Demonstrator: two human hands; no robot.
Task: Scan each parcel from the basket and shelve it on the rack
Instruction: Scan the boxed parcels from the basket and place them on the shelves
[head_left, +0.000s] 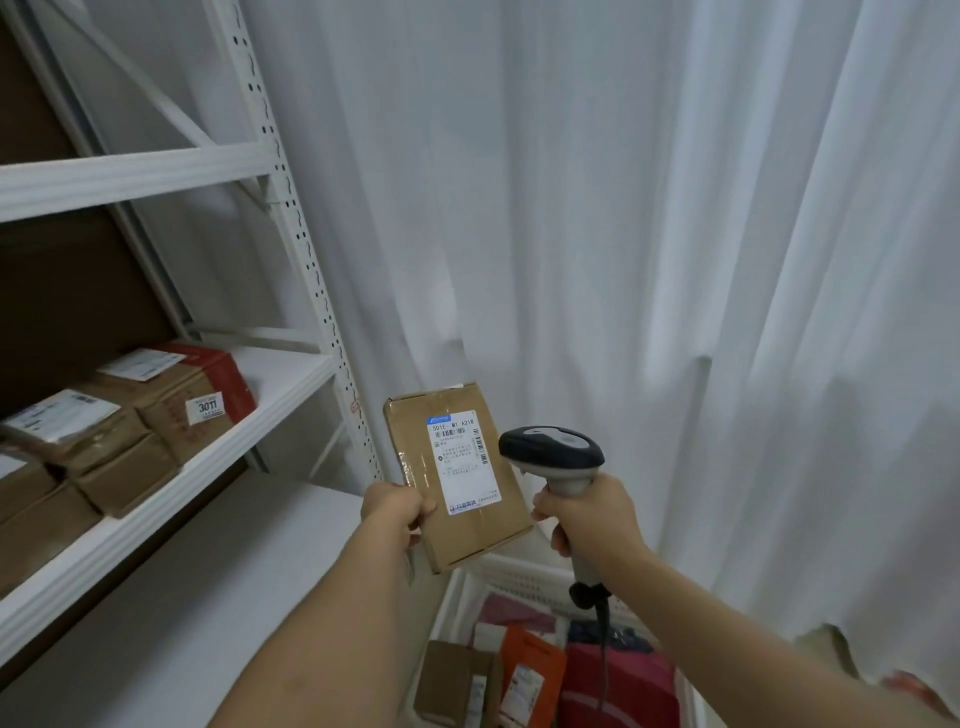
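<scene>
The person's left hand (399, 512) grips a flat cardboard parcel (457, 475) by its lower left edge, thumb curled over the face, holding it up with the white shipping label (464, 460) turned toward them. Just to the right of that grip, the right hand (589, 517) is wrapped around the handle of a barcode scanner (553, 452), whose dark head sits beside the parcel's right edge, almost touching it. Below both hands a white basket (524, 574) holds more parcels, a brown box (454, 675), an orange bag (530, 670) and a red one (613, 686). Left of the held parcel stands the white rack (218, 467), several cardboard boxes (119, 441) already on its shelf. Behind everything hangs a white curtain (623, 208).
</scene>
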